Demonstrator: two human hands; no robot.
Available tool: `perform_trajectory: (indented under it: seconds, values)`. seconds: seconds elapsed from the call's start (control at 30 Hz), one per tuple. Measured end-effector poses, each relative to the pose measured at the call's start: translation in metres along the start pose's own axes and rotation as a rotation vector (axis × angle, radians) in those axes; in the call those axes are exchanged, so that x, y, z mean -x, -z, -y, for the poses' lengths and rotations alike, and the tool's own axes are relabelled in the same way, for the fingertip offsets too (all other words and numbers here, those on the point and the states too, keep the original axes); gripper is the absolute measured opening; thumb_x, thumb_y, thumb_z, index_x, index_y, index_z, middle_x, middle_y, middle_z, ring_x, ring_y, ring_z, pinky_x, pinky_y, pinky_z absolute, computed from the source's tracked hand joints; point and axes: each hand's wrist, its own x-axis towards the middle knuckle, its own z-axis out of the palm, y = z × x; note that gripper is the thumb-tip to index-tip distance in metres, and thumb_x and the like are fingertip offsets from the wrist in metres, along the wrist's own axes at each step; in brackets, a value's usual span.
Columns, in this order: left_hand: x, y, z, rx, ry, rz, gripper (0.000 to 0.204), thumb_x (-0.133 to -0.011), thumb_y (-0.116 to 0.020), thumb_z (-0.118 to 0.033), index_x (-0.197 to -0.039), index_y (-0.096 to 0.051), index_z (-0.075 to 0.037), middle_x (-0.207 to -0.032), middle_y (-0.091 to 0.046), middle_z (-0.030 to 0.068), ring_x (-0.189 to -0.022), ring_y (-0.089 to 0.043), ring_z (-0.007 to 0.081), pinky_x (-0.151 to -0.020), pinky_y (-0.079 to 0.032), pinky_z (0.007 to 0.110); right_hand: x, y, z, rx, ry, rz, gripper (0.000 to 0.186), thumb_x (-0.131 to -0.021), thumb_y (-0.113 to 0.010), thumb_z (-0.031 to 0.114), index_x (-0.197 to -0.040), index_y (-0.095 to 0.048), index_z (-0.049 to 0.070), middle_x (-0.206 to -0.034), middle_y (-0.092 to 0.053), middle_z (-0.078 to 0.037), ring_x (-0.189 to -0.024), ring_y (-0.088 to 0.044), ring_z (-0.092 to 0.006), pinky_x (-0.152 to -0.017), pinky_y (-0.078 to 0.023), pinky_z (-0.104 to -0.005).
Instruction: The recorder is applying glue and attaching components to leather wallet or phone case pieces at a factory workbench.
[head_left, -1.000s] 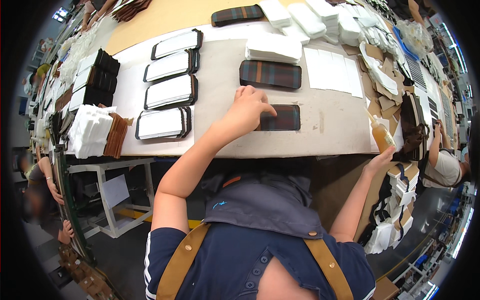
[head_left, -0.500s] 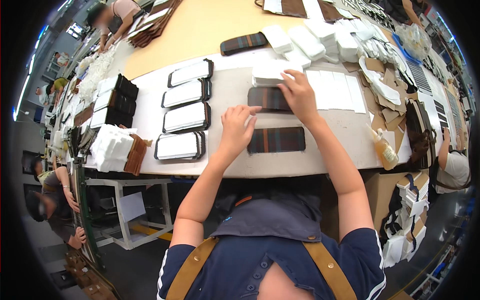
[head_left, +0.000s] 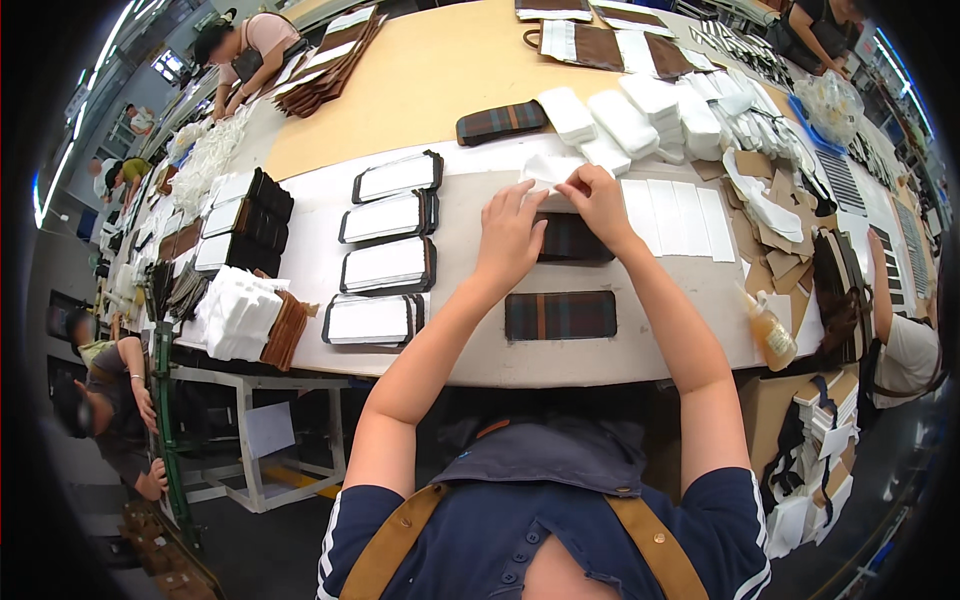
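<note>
Over the near middle of the table, my right hand [head_left: 598, 208] pinches the near edge of a thin white sheet [head_left: 545, 168] at the white stack. My left hand [head_left: 508, 235] is beside it, fingers stretched toward the sheet's left corner and thumb held apart. Whether its fingertips touch the sheet I cannot make out. Below both hands lies a dark plaid panel [head_left: 574, 240], partly covered by them. Nearer to me, a second plaid panel [head_left: 560, 316] with an orange stripe lies flat.
Left of my hands runs a column of black-edged white panels [head_left: 376, 320]. White strips [head_left: 676, 218] lie to the right, near a glue bottle [head_left: 770, 335] and cardboard scraps [head_left: 785, 262]. Padded white pieces [head_left: 622, 122] and a plaid pouch [head_left: 500, 122] sit farther back. Other people work around.
My left hand has moved up and right, from the plaid panel toward the white stack. My right hand now lifts the sheet's edge. The whole view has shifted slightly.
</note>
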Motion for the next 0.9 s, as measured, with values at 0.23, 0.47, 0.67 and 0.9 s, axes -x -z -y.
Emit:
perform_trajectory:
  seconds: [0.23,0.47,0.67,0.9]
  values:
    - [-0.004,-0.017,0.005,-0.291,-0.049,0.096,0.045,-0.093,-0.074,-0.021,-0.136,-0.062,-0.011,-0.141,-0.057,0.0105,-0.134,-0.046,0.0322,-0.116,-0.029,0.054,-0.018,0.025,-0.046,-0.917,-0.543,-0.536,0.018,-0.100,-0.074,0.025,-0.095,-0.075,0.008,-0.084,-0.069,0.002,-0.069,-0.057,-0.0065,-0.064,-0.047,-0.0250]
    - [-0.004,0.006,-0.018,-0.093,-0.011,0.005,0.050,-0.101,-0.069,-0.035,-0.140,-0.061,-0.006,-0.141,-0.060,0.0105,-0.136,-0.049,0.0304,-0.116,-0.033,0.050,0.012,0.097,0.011,-0.293,-0.103,-0.832,0.008,-0.099,-0.073,0.017,-0.099,-0.071,0.009,-0.098,-0.062,-0.002,-0.082,-0.058,-0.0133,-0.074,-0.048,-0.0303]
    - [0.026,0.048,-0.086,1.299,0.726,0.305,0.058,-0.108,-0.059,-0.046,-0.147,-0.054,-0.003,-0.140,-0.063,0.0107,-0.125,-0.062,0.0179,-0.105,-0.050,0.037,0.102,0.062,0.087,0.297,0.584,-0.196,0.033,-0.077,-0.081,0.013,-0.109,-0.074,0.013,-0.113,-0.059,-0.006,-0.100,-0.060,-0.0248,-0.090,-0.047,-0.0405]
    - [0.041,0.077,-0.089,1.258,0.888,0.224,0.043,-0.108,-0.061,-0.036,-0.137,-0.062,-0.003,-0.129,-0.067,0.0055,-0.118,-0.062,0.0141,-0.099,-0.050,0.033,0.141,0.062,0.095,-0.063,0.174,-0.367,0.054,-0.094,-0.079,0.035,-0.133,-0.064,0.000,-0.127,-0.059,-0.016,-0.120,-0.057,-0.0246,-0.100,-0.047,-0.0398]
